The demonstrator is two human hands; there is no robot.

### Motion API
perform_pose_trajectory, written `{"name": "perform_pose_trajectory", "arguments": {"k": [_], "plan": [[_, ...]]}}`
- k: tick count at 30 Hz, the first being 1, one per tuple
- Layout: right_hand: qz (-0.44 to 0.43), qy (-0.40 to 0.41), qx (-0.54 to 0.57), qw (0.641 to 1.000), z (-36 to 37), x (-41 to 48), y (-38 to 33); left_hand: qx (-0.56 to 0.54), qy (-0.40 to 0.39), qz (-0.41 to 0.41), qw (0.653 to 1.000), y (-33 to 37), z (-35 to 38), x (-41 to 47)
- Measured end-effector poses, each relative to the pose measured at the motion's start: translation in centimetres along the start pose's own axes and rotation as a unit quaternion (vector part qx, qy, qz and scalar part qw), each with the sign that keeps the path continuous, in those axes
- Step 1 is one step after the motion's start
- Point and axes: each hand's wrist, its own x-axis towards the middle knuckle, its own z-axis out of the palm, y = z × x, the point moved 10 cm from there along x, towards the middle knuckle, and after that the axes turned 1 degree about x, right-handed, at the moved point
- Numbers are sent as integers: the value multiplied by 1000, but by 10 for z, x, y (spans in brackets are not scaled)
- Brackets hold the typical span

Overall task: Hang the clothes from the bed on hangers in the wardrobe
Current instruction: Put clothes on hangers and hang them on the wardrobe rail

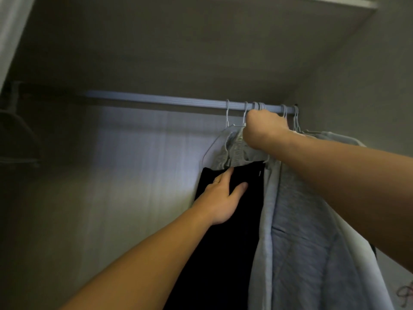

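Several hooks (257, 106) crowd the right end of the rod (156, 100), and my right hand (264, 128) is up among them just under the rod, fingers curled in a tight fist round the neck of a hanger (245, 115). The fist hides exactly where I have it. My left hand (220, 198) lies flat and open on the black garment (223, 253), fingers straight, pressing near its top edge. That garment hangs in the wardrobe in front of a grey garment (237, 151) and just left of a pale quilted jacket (301, 220). I judge the step to be seating this hanger and settling the black cloth on it. To do it well I should feel the hook drop fully over the rod before loosening my fist, since the hooks sit so close that one could catch on its neighbour. The flat palm should steady the cloth and smooth it downward, not tug sideways, or it may slide off. The rod is bare to the left, so nudging the hanger that way would give the clothes room.
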Motion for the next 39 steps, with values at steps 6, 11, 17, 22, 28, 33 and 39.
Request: {"name": "perform_pose_trajectory", "arguments": {"k": [6, 11, 17, 22, 28, 33, 39], "plan": [[15, 23, 46, 999, -5, 4, 0, 18, 1, 12, 1000, 3, -15, -2], [19, 50, 74, 996, -13, 1, 4, 29, 0, 18, 999, 8, -24, -7], [13, 85, 84, 993, -32, -2, -2, 27, -9, 20, 999, 13, -29, -16], [21, 110, 116, 987, -49, -20, 8, 38, 46, 29, 998, 19, -49, -23], [23, 124, 107, 986, -76, -78, 40, 38, 136, 55, 989, 35, -67, -35], [21, 139, 67, 988, -120, -144, 69, 17, 197, 97, 976, 71, -60, -51], [5, 161, -13, 987, -185, -224, 101, -37, 239, 175, 954, 143, -41, -75]]}}
